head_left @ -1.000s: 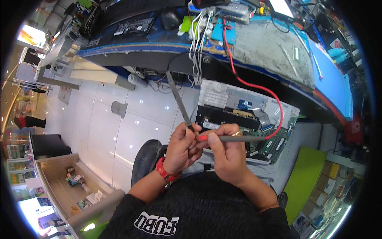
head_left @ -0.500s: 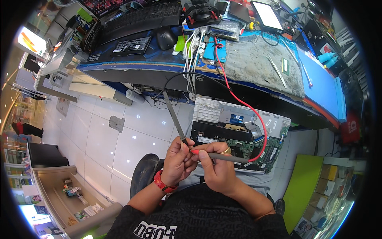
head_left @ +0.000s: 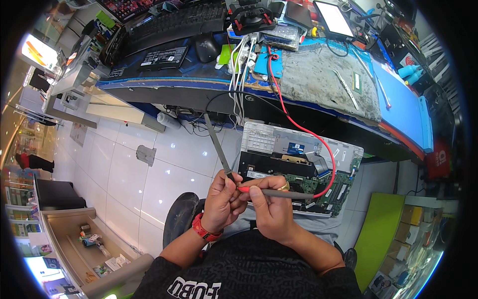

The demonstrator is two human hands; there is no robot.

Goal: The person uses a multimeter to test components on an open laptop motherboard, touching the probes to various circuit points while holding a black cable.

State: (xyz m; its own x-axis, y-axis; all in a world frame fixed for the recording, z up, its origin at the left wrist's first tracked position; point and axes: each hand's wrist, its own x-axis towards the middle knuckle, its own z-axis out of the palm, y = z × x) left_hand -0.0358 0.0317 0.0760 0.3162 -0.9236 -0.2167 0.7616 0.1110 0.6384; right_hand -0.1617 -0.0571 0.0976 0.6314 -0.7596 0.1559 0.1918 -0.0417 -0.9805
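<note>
My left hand (head_left: pixel 219 204) is closed around the lower end of a grey multimeter probe (head_left: pixel 216 142) with a black lead; its body slants up and away to the left. In my right hand (head_left: pixel 273 212) is a second grey probe (head_left: pixel 286 194) with a red collar and a red lead (head_left: pixel 321 139), lying nearly level. The fingertips of both hands meet, and the probe tips are hidden there; whether a small part lies between them I cannot tell. Behind my hands, an opened laptop base (head_left: pixel 259 137) with bare green circuit board (head_left: pixel 321 192) rests on my lap.
Ahead stands a workbench with a grey mat (head_left: pixel 308 74) bearing tweezers (head_left: pixel 346 89) and a memory module (head_left: pixel 357 82). A keyboard (head_left: pixel 172 25), mouse (head_left: pixel 206 49) and laptop battery (head_left: pixel 164 57) lie to the left. White cables (head_left: pixel 239 70) hang over the bench edge.
Both hands keep their hold on the probes. The right probe's lead end has risen very slightly; otherwise the scene looks the same.
</note>
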